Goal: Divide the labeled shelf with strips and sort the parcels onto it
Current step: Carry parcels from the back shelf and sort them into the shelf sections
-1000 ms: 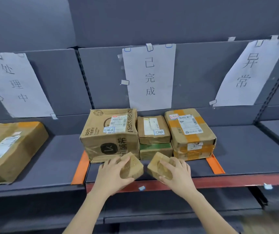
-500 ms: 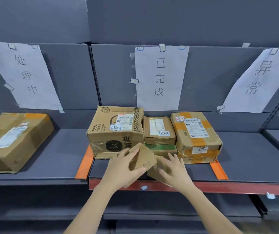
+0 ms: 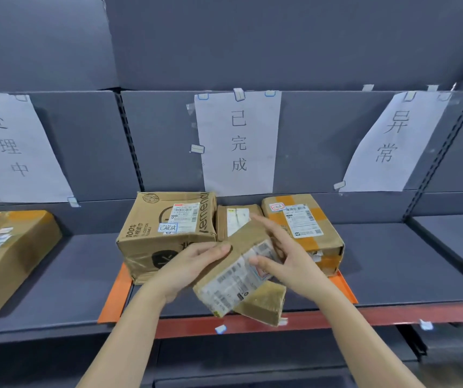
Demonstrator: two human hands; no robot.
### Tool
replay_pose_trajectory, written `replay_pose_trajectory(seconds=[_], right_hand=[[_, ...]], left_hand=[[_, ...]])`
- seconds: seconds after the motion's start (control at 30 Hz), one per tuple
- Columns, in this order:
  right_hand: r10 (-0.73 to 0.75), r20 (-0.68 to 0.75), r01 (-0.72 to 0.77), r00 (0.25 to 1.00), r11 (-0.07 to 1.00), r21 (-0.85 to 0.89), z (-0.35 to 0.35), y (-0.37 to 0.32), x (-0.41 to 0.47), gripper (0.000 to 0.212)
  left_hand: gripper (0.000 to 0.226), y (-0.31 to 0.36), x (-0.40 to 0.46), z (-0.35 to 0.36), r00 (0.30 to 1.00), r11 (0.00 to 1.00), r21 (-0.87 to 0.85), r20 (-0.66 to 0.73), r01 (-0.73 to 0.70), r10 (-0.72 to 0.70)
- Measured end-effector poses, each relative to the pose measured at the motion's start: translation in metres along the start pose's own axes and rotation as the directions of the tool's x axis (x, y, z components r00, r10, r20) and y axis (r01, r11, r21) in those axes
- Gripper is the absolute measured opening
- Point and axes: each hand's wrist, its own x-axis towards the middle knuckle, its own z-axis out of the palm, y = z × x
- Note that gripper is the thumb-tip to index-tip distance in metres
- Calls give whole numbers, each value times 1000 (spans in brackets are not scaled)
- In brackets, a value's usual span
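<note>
Two small parcels (image 3: 241, 270) (tilted) between left hand (image 3: 193, 264), right hand (image 3: 289, 261).

Even, cool, rather dim light falls from overhead and slightly in front — no hard highlights, only a soft sheen on the white paper signs (image 3: 238, 141). Shadows are weak and diffuse, pooling behind the parcels against the grey back panel (image 3: 308, 51). The right hand (image 3: 286, 256) is smeared by motion blur, and fine print on labels is unreadable. Wide-angle distortion bends the shelf edge (image 3: 392, 315) and tilts the outer signs — corners look softer.
</note>
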Motion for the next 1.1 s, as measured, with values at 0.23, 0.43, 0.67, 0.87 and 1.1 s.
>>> replay_pose_trajectory(seconds=[0.23,0.43,0.67,0.87,1.1], right_hand=[[214,-221,-160,951,957,241,0,-7,8,27],[363,171,-395,916,891,224,-15,-2,2,34],[323,-78,-233,943,810,538,18,5,-5,51],[215,-1,-215,977,977,18,27,22,-16,94],[80,-63,-96,995,943,-318,20,42,5,56]], left_hand=[[49,-5,6,-4,951,988,12,-270,-152,150],[39,9,21,-21,962,998,48,-270,-38,50],[44,10,39,11,786,939,316,-543,-136,296],[77,-12,37,28,917,995,25,-388,-94,96],[69,-17,58,19,939,957,285,-311,-54,145]])
